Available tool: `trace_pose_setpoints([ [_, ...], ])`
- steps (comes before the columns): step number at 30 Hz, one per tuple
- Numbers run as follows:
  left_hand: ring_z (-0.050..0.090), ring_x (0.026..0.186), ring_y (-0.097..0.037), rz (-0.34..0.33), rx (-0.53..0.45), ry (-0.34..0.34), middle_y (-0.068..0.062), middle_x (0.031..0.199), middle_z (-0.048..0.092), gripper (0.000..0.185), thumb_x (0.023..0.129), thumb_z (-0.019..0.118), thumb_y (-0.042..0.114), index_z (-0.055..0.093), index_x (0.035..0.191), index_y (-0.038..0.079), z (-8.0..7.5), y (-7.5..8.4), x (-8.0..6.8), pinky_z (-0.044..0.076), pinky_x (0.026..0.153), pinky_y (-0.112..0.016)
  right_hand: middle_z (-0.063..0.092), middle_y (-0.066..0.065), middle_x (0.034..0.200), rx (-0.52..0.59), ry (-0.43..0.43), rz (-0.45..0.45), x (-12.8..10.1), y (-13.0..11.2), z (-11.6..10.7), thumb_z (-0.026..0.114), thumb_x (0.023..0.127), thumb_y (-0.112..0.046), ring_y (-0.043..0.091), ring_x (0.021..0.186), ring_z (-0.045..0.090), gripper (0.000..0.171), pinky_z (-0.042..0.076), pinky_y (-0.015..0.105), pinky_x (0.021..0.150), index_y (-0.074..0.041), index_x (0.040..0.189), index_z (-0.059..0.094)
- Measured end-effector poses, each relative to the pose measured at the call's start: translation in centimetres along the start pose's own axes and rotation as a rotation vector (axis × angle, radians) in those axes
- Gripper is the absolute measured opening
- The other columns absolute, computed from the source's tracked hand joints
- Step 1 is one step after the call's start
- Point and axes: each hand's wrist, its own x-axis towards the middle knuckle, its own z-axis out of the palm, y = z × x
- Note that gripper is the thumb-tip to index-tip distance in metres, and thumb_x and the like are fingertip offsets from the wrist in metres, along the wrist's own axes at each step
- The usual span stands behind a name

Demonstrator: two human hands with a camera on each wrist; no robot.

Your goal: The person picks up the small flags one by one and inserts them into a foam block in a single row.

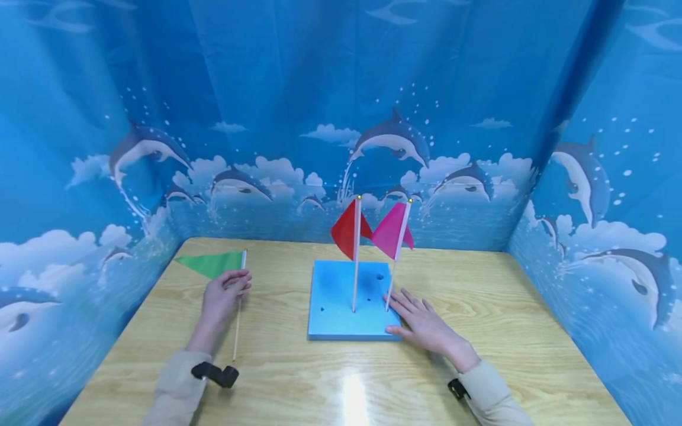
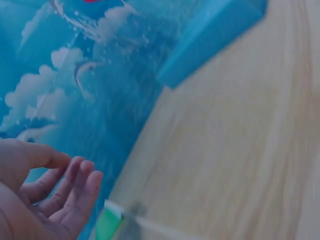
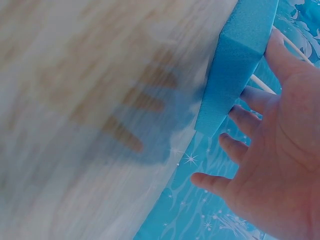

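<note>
A blue foam block (image 1: 335, 307) with several holes lies mid-table. A red flag (image 1: 347, 229) stands upright in it, and a pink flag (image 1: 391, 232) leans right near its right edge. My right hand (image 1: 421, 319) lies flat with fingers spread at the block's front right corner, its fingertips close to the pink flag's stick. The right wrist view shows that hand (image 3: 260, 150) open beside the block (image 3: 240, 65). A green flag (image 1: 210, 263) on a thin stick (image 1: 237, 331) is at the left. My left hand (image 1: 229, 290) is over the stick with fingers loosely curled; in the left wrist view the fingers (image 2: 75, 187) hold nothing and the flag (image 2: 107, 225) sits just past them.
The wooden table (image 1: 298, 378) is walled on three sides by a blue dolphin-print curtain (image 1: 266, 118). Black wrist straps (image 1: 215, 374) sit on both sleeves. Bare wood runs along the front edge and at the right.
</note>
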Motion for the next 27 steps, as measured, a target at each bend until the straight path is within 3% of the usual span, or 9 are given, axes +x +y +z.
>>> trace_pose_setpoints([
  [6, 0.068, 0.079, -0.007, -0.012, 0.244, 0.015, -0.029, 0.119, 0.067, 0.035, 0.101, 0.061, 0.011, 0.059, 0.129, -0.01, -1.8, -1.3, 0.0, 0.061, 0.07, -0.022, 0.031, 0.012, 0.164, -0.004, 0.003, -0.001, 0.0, 0.1, 0.0, 0.056, 0.1, -0.053, 0.041, 0.152, 0.02, 0.074, 0.019, 0.075, 0.114, -0.015, 0.159, 0.033],
  [12, 0.066, 0.074, -0.01, -0.021, 0.372, -0.034, -0.028, 0.106, 0.069, 0.033, 0.098, 0.062, 0.007, 0.061, 0.123, -0.014, -2.9, -1.6, 0.0, 0.061, 0.065, -0.023, 0.031, 0.012, 0.164, -0.002, 0.002, 0.001, 0.0, 0.1, 0.0, 0.057, 0.1, -0.053, 0.041, 0.152, 0.02, 0.074, 0.019, 0.075, 0.114, -0.015, 0.159, 0.033],
  [18, 0.067, 0.066, -0.011, -0.003, 0.519, -0.067, -0.021, 0.093, 0.074, 0.03, 0.093, 0.067, 0.009, 0.067, 0.113, -0.014, -2.9, -1.8, -0.1, 0.059, 0.06, -0.025, 0.03, 0.012, 0.165, -0.006, 0.004, -0.001, 0.0, 0.2, 0.0, 0.057, 0.1, -0.053, 0.041, 0.152, 0.02, 0.075, 0.019, 0.076, 0.114, -0.016, 0.16, 0.032],
  [21, 0.069, 0.063, -0.012, 0.008, 0.556, -0.063, -0.017, 0.088, 0.075, 0.029, 0.09, 0.072, 0.011, 0.07, 0.108, -0.011, -2.7, -2.1, -0.2, 0.059, 0.06, -0.027, 0.03, 0.012, 0.165, -0.009, 0.003, -0.006, 0.0, 0.2, 0.1, 0.057, 0.1, -0.052, 0.041, 0.152, 0.02, 0.074, 0.02, 0.075, 0.114, -0.016, 0.16, 0.031],
  [27, 0.067, 0.061, -0.012, 0.085, 0.703, -0.021, -0.006, 0.074, 0.074, 0.027, 0.083, 0.075, 0.016, 0.074, 0.1, -0.005, -2.3, -2.4, 0.0, 0.054, 0.075, -0.041, 0.031, 0.012, 0.164, -0.005, 0.004, -0.005, 0.1, 0.1, 0.1, 0.056, 0.1, -0.053, 0.042, 0.152, 0.02, 0.074, 0.02, 0.076, 0.114, -0.016, 0.16, 0.032],
])
